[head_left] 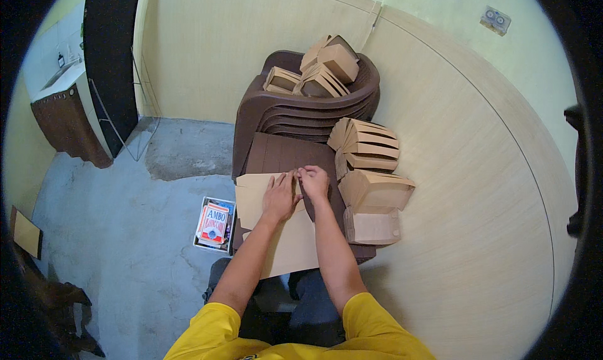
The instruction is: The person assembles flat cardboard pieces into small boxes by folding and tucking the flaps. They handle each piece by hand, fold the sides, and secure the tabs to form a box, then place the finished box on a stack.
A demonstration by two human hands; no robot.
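A flat die-cut cardboard sheet [293,250] lies in front of me on a brown slatted surface [286,147]. My left hand [279,198] rests flat on the sheet's upper part, fingers stretched toward its far edge. Beside it, my right hand [314,183] is closed, with thumb and fingers pinched at the sheet's upper right edge. The fingertips of both hands are close together there. What exactly the right fingertips grip is small and partly hidden.
Folded cardboard boxes [370,145] stand nested along the right side, with an open box [374,225] nearer me. More boxes [326,65] sit on stacked brown plastic chairs [251,105] at the back. A white crate [213,247] with small packages stands on the floor at left.
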